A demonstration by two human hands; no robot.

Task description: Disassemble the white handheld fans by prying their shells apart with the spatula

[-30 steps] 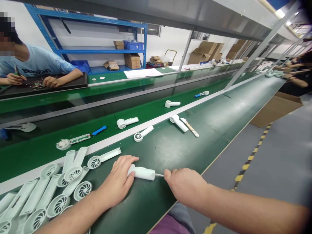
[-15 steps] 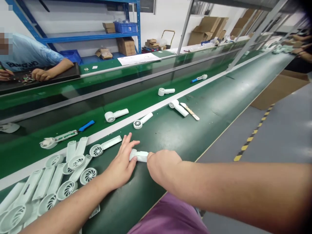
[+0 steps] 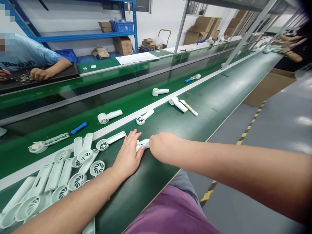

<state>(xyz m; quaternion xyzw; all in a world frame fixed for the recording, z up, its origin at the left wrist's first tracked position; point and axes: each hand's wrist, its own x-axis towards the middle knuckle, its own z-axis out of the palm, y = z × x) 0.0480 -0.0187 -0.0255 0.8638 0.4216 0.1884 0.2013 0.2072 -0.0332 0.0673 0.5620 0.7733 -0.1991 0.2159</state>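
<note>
Near six o'clock of my view, a small white fan handle [image 3: 142, 144] lies on the green counter [image 3: 148, 191], partly covered. My left hand [image 3: 128, 152] is open just beside it. My right hand [image 3: 162, 147] presses its end; I cannot tell if it grips. This step seems two-handed work on the piece, and the next move calls for a steady hold.

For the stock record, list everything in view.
conveyor belts: two, dark green, side by side
fan housing pile: many, white, near belt's left
loose fan housings: five, white, along both belts
blue-handled parts: two, blue and white, far belt
pale-handled tool: one, tan, near belt
shelving: one, blue, far wall
cardboard box: one, brown, floor at right
co-workers: two, far left and far right
fan part: one, white, between the hands
left hand: flat on near belt
right hand: on the fan part
</note>
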